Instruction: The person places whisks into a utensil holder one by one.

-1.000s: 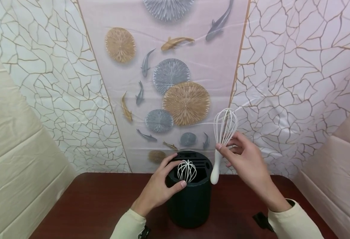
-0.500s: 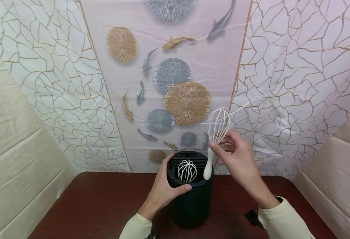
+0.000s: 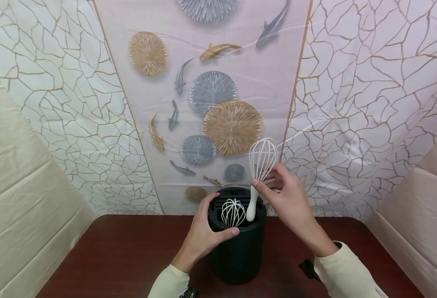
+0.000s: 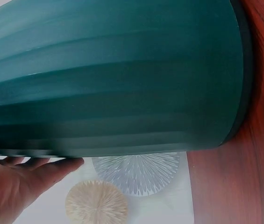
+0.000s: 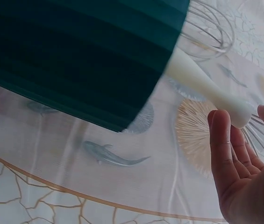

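Note:
My right hand (image 3: 290, 200) pinches a white whisk (image 3: 264, 159) where its wires meet the handle, wires up. The handle's rounded end hangs over the mouth of a dark green utensil holder (image 3: 237, 254). In the right wrist view, thumb and fingers meet at the neck of the white handle (image 5: 195, 77), whose far end is hidden behind the holder's wall. My left hand (image 3: 201, 238) grips the holder's rim from the left, thumb at the front and fingers toward the back. A second whisk (image 3: 233, 212) stands in the holder, only its wire head showing.
The holder stands on a dark red-brown table (image 3: 136, 252). Slots (image 3: 235, 192) line the back part of its top. Behind the table hangs a cloth backdrop (image 3: 166, 25) printed with fish and round leaves. Pale cloth panels (image 3: 13, 186) flank both sides.
My right hand has carried the whisk left, from beside the holder to over its opening. My left thumb has slid slightly right along the front rim.

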A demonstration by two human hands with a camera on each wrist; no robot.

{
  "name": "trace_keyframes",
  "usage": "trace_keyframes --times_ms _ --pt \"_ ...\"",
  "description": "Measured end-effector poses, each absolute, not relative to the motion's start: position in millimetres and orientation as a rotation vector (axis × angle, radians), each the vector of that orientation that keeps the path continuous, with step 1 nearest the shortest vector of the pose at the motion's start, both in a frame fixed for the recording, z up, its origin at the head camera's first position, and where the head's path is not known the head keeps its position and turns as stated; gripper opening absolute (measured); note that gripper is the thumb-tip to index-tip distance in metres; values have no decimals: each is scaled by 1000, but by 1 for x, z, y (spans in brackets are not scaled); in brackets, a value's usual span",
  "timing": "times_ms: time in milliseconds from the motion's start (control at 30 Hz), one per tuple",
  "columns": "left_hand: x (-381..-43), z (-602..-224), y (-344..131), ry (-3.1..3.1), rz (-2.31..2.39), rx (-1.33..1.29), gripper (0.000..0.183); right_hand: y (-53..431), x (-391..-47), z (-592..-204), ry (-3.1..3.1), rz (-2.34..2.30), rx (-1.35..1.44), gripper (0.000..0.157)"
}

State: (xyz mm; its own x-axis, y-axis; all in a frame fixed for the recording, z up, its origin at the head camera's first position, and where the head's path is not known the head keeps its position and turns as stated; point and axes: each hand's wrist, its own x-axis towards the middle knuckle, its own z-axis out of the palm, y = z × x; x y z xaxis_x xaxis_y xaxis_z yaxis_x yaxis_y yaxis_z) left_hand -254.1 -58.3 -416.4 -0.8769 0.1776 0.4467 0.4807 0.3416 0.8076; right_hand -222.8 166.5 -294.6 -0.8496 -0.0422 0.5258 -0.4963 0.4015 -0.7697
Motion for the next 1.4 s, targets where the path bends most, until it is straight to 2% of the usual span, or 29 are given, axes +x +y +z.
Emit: trace_keyframes --times_ms 467,800,1033,1400 --pt "-258 -403 -77 -2422 -1487 -681 89 168 -226 -305 -2282 1461 469 37" --pt "-255 -386 -86 -2476 -1260 -753 82 169 -227 -315 -2308 1466 473 29" --pt "-258 -383 -91 -2534 -1145 -816 78 169 -228 -320 -2319 1487 461 31" --pt "-260 -388 -93 -2507 -1207 -829 73 167 -225 -324 -2321 1481 465 34"
